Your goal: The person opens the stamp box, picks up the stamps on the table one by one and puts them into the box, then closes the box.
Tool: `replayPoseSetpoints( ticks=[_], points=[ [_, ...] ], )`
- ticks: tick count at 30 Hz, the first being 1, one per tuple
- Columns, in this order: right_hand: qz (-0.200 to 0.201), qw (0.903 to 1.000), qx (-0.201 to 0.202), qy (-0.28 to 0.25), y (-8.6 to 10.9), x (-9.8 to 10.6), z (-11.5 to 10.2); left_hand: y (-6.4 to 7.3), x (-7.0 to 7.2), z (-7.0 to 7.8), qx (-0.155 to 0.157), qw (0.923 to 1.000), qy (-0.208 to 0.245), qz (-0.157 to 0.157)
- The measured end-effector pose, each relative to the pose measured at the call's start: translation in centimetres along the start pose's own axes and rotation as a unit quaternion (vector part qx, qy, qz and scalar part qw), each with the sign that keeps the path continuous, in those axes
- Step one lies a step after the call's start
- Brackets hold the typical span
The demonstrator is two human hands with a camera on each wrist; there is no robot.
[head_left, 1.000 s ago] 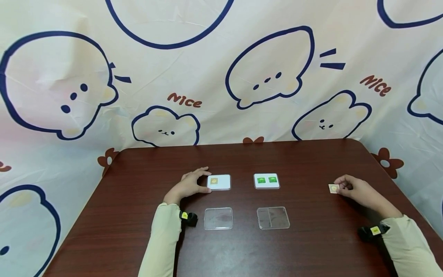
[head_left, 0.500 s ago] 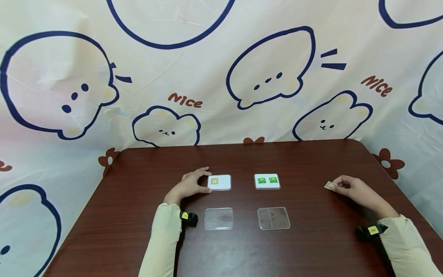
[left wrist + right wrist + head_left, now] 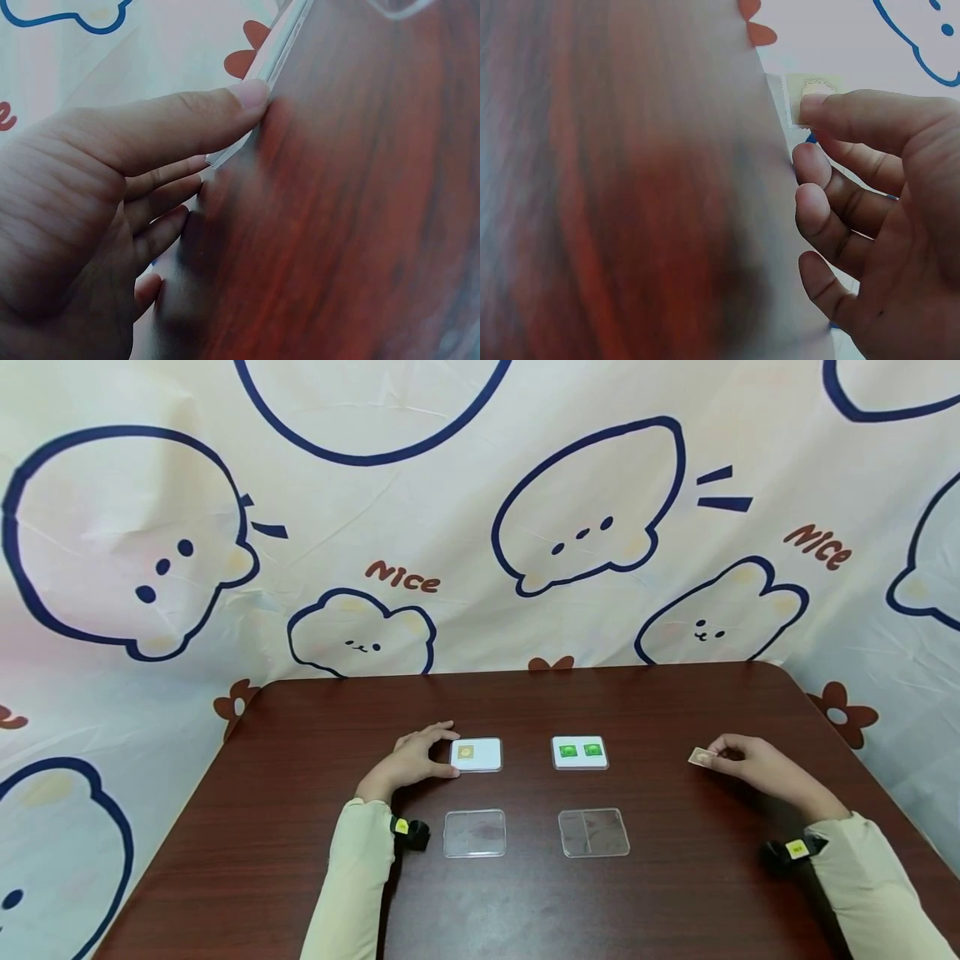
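In the head view, my left hand (image 3: 407, 766) grips the left end of a small clear box (image 3: 487, 757) with a white lining. Its thumb is on the near side and its fingers are on the far side. One yellowish stamp (image 3: 466, 752) lies at the left in that box. In the left wrist view the thumb presses the box's edge (image 3: 283, 52). Well to the right, my right hand (image 3: 761, 770) pinches a small pale stamp (image 3: 698, 757) between thumb and forefinger, above the table. The right wrist view shows this stamp (image 3: 795, 105) partly covered by the thumb.
A second white-lined box (image 3: 581, 763) with two green stamps (image 3: 568, 751) lies between the hands. Nearer me are two clear plastic covers, one on the left (image 3: 475, 835) and one on the right (image 3: 573, 833). All lie on the dark brown table (image 3: 645, 902), before a cartoon-printed cloth (image 3: 465, 527).
My right hand has moved left across the table with the stamp, which first tilted and now shows its face again. The left hand stays on its box.
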State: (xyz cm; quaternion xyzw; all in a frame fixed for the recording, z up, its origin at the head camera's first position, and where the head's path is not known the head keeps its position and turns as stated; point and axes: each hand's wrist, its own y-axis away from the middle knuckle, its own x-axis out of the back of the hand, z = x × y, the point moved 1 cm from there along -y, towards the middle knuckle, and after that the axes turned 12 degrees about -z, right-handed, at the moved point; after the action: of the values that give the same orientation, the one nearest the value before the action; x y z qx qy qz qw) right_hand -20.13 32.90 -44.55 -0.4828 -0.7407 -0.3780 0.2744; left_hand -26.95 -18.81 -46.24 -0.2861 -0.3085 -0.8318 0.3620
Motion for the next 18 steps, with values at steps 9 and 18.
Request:
replayPoseSetpoints(
  ticks=[9, 18],
  points=[
    [-0.020, 0.9992, 0.033, 0.012, -1.5, 0.1, -2.7, -0.1, 0.0, -0.1, 0.002, 1.0000, -0.001, 0.001],
    [-0.033, 0.9980, 0.054, 0.011, -3.1, -0.1, -6.1, -0.2, 0.0, -0.2, 0.002, 1.0000, -0.002, -0.003]
  ],
)
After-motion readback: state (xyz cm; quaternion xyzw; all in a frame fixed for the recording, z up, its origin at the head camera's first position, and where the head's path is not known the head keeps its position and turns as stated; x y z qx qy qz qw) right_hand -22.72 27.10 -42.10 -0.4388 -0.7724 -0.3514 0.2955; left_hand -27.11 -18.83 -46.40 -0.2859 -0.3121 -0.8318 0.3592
